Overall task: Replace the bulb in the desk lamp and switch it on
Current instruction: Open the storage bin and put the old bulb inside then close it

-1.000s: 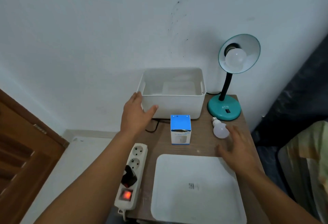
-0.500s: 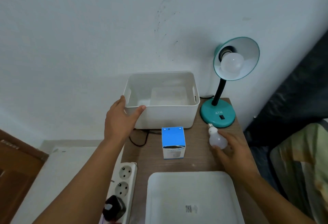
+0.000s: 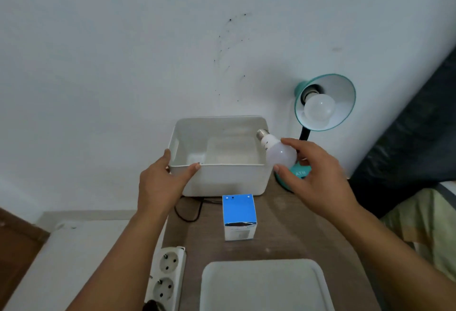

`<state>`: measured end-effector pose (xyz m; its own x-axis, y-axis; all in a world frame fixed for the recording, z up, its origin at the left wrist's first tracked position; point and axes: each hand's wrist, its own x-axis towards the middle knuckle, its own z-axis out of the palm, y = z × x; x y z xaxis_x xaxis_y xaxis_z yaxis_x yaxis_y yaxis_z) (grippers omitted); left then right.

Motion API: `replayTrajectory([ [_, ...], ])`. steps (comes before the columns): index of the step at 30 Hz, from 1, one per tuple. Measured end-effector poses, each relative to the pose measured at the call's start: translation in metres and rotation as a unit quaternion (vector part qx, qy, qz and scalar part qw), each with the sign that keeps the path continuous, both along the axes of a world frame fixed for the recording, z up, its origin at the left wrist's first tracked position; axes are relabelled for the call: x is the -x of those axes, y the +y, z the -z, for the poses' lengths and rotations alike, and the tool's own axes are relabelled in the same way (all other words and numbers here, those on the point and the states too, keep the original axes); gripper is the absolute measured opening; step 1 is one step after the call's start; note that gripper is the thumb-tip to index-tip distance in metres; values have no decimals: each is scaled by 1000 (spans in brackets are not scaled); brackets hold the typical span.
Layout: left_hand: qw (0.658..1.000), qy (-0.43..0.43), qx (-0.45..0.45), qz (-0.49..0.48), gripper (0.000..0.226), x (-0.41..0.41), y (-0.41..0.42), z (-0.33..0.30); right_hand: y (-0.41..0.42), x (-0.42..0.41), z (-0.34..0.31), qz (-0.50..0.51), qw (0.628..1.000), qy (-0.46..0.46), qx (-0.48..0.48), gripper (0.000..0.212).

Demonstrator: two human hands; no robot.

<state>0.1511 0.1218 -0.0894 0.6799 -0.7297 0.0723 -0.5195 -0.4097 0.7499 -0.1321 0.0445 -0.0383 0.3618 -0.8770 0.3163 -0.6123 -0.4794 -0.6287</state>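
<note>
A teal desk lamp stands at the table's back right, its shade tilted toward me with a white bulb screwed in the socket. My right hand holds a loose white bulb in the air over the right rim of a white bin, screw base pointing up and left. The hand hides most of the lamp's base. My left hand grips the bin's front left corner, thumb on the rim.
A blue and white bulb box stands upright in front of the bin. A white lid lies at the near edge. A white power strip lies at the left edge, a black cable behind it. Dark bedding is at the right.
My right hand closed on the loose bulb on the table and lifted it up and left to the bin's right rim. My left hand stays on the bin's corner. The view tilted upward.
</note>
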Motion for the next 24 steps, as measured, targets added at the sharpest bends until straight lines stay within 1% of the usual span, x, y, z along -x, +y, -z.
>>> replayTrajectory([
  [6,1000,1,-20,1,97,-3,-1,-4,-53,-53,3,-45,992,117,-24,53],
  [9,999,-1,-31,5,97,-3,-1,-7,-68,-74,4,-53,980,191,-35,53],
  [13,999,7,-34,10,97,-3,-1,-8,-79,-90,12,-40,959,279,-17,51],
  [15,999,11,-34,9,100,-5,-1,-6,-80,-93,18,-31,954,297,-19,51],
  [18,999,18,-33,10,102,-6,0,-3,-81,-95,21,-20,953,300,-24,51],
  [24,999,22,-27,14,98,-5,1,-6,-78,-93,16,-19,955,294,-31,56],
])
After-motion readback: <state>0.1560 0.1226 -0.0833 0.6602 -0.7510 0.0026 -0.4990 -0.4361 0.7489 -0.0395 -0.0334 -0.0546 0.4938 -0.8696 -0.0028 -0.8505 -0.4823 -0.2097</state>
